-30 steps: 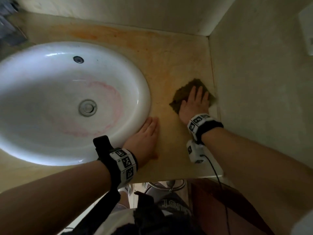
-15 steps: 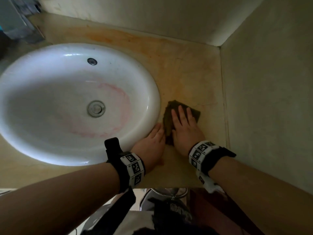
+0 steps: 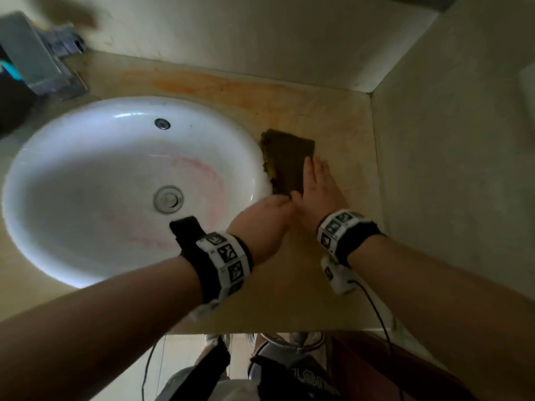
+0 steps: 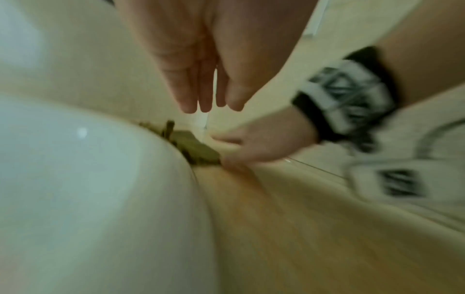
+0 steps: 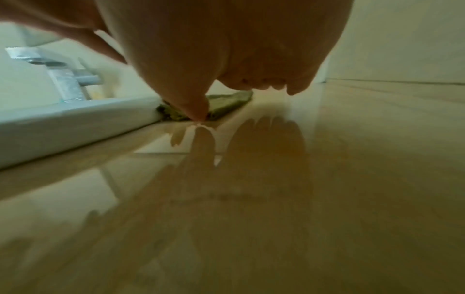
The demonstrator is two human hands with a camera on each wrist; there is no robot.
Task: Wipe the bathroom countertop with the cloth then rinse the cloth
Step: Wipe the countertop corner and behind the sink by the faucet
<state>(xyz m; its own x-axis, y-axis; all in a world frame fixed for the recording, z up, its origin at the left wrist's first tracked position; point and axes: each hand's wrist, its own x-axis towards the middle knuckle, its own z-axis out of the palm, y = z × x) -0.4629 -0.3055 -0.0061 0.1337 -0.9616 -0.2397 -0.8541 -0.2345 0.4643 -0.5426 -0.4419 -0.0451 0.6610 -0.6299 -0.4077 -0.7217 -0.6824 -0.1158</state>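
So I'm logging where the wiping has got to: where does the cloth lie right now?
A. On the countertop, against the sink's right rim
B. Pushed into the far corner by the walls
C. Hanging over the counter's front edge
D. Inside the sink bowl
A: the cloth lies flat on the countertop, its left edge against the sink rim.

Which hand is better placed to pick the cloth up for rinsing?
Right. The right hand already lies along the cloth, thumb at its near corner. The left hand hovers beside it over the sink rim, touching nothing.
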